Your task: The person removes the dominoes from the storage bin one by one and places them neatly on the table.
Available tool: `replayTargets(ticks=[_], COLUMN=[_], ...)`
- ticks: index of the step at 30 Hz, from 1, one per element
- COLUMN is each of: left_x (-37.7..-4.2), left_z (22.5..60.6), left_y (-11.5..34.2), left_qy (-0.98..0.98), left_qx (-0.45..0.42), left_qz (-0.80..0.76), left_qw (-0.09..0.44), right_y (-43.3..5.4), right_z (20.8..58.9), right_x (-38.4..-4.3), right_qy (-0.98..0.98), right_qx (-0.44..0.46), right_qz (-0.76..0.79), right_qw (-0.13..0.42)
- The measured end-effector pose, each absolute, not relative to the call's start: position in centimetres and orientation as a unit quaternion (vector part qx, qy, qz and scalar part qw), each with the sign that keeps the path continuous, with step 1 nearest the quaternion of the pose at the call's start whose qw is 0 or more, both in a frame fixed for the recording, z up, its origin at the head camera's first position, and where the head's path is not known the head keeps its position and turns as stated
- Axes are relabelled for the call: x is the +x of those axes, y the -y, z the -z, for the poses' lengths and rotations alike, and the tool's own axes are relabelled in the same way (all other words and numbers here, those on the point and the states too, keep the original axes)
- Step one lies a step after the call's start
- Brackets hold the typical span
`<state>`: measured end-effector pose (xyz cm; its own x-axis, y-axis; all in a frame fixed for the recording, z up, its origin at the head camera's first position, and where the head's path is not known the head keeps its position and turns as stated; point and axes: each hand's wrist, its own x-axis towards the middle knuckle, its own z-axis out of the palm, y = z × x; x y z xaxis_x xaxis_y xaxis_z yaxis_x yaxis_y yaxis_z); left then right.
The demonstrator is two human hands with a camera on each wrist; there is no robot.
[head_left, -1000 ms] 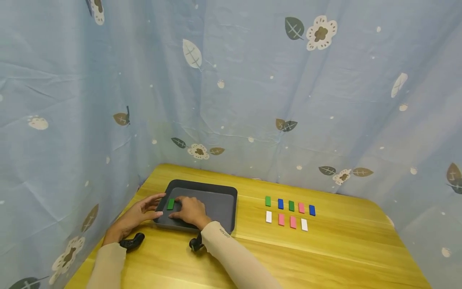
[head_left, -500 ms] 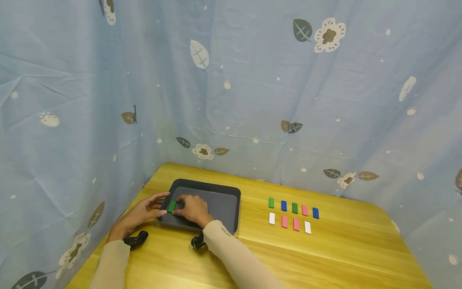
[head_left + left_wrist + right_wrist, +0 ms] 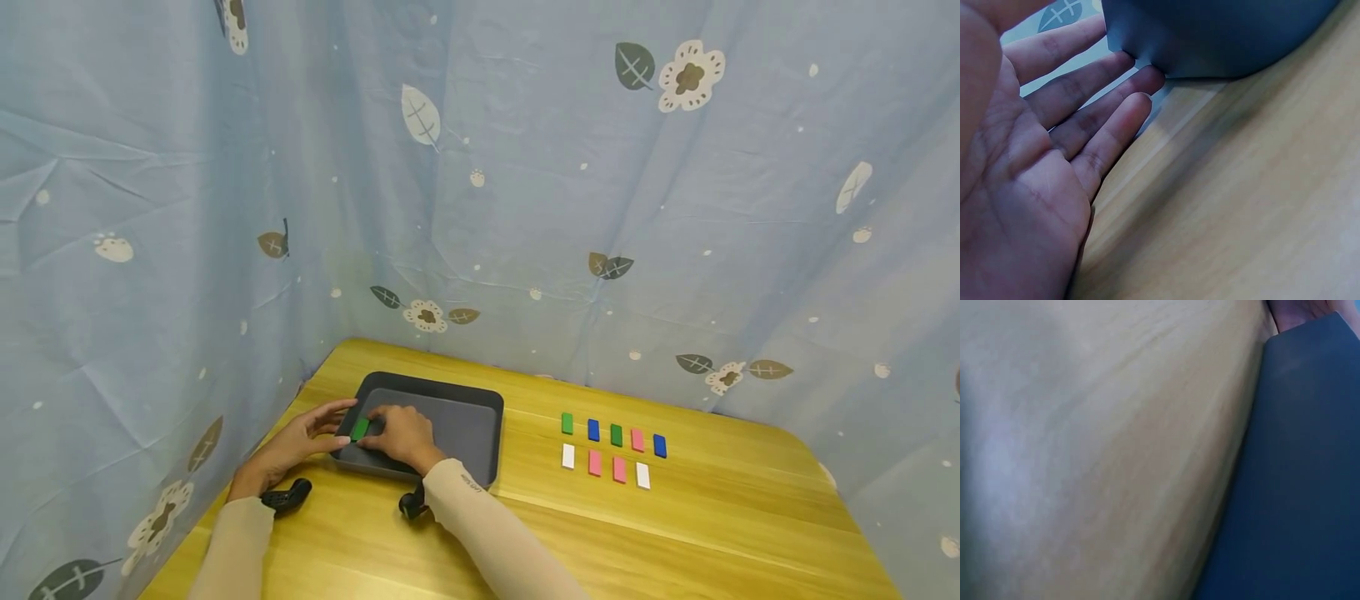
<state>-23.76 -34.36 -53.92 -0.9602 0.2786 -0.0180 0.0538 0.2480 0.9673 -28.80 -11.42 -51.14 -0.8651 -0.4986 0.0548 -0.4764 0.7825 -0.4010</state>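
Note:
In the head view my right hand (image 3: 405, 435) reaches into the dark grey baking tray (image 3: 497, 433) and pinches a small green rectangular block (image 3: 361, 429) between thumb and fingers, near the tray's left end. It is too small to tell whether the block touches the tray floor. My left hand (image 3: 303, 435) is at the tray's left side, its thumb by the rim. In the left wrist view the left hand's fairly straight fingers (image 3: 1116, 128) touch the tray's outer wall (image 3: 1210, 37). The right wrist view shows the tray's outside (image 3: 1291, 462), not the right hand's grip.
Right of the tray, several small flat blocks lie in two rows on the wooden table (image 3: 675, 533). The back row has a green block (image 3: 567, 423) at its left end; the front row starts with a white block (image 3: 567, 456). A blue patterned curtain (image 3: 525, 208) hangs behind.
My right hand has closed its thumb and fingers on the green block, which now appears tilted. The left hand stays at the tray's side. The head view has shifted slightly.

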Motion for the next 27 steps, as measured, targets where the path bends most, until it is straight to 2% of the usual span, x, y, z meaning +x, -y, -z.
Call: replayTargets(ticks=[14,27], left_x=[-23.6,-23.4], left_z=[53.6,53.6], left_y=[34.1,34.3], left_qy=[-0.788,-0.797], left_qx=[0.105,0.116], left_qz=[-0.599,-0.587], left_qw=[0.096,0.087], right_y=[8.0,1.8], right_z=[50.3,49.1], right_x=[-29.3,-29.3], right_qy=[-0.912,-0.886], right_qx=[-0.276,-0.32], right_qz=[0.299,0.331], right_qw=[0.053,0.053])
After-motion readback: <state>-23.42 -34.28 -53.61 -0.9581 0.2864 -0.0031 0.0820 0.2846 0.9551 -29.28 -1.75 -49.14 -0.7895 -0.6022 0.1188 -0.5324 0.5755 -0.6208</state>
